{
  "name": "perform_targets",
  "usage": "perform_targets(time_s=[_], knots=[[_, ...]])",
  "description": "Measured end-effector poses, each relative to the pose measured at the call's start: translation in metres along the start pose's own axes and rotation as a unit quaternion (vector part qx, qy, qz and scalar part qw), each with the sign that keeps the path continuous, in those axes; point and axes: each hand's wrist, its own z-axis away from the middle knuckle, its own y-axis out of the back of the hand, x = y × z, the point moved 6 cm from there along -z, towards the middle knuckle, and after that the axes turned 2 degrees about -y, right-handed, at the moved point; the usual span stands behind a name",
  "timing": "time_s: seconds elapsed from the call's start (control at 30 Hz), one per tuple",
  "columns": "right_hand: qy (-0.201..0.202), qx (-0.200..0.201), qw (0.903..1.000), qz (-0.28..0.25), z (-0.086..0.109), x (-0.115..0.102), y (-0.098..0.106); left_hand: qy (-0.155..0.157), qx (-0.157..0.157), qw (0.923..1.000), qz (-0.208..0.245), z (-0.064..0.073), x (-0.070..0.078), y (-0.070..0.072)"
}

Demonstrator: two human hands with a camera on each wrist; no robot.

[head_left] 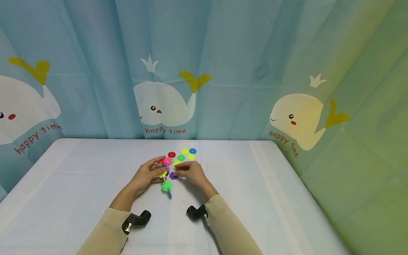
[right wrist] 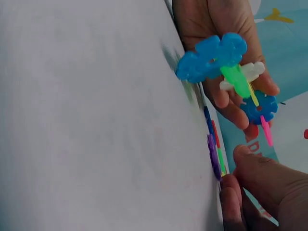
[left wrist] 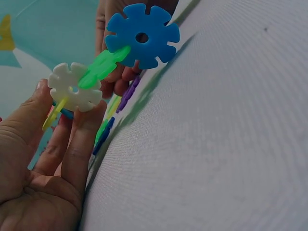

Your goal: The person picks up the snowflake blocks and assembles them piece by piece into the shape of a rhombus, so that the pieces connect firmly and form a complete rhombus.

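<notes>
My left hand (head_left: 144,177) holds a chain of interlocked notched plastic discs (head_left: 166,186) just above the table. Its thumb and fingers pinch the chain around a white disc (left wrist: 65,79). A green disc (left wrist: 103,67) and a blue disc (left wrist: 156,36) extend from it toward the person; a yellow disc, another blue one and a pink disc (head_left: 167,162) continue the far end. My right hand (head_left: 193,173) is low at the table, beside a purple disc (right wrist: 212,156) lying there. Its thumb and forefinger stand apart, and nothing shows between them.
Several loose discs lie behind the hands: red (head_left: 171,154), green (head_left: 181,158), yellow (head_left: 191,156) and blue (head_left: 192,151). A dark blue disc (left wrist: 103,134) lies near the purple one. The white-covered table (head_left: 255,191) meets a whale-print curtain (head_left: 236,106) at the back.
</notes>
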Motion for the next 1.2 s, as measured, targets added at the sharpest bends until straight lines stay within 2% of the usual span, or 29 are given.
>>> perform_targets(time_s=[0.63,0.83,1.2], knots=[[0.011,-0.012,0.9975,0.069,0.003,-0.009,-0.006,-0.004,-0.002,0.9999,0.012,0.002,0.002,-0.002],[0.011,-0.019,0.9979,0.061,0.003,-0.010,-0.007,-0.003,-0.004,0.9999,0.010,0.002,0.002,-0.002],[0.045,-0.019,0.9975,0.051,0.002,-0.011,-0.001,-0.008,-0.018,0.9990,0.041,0.001,0.003,-0.002]])
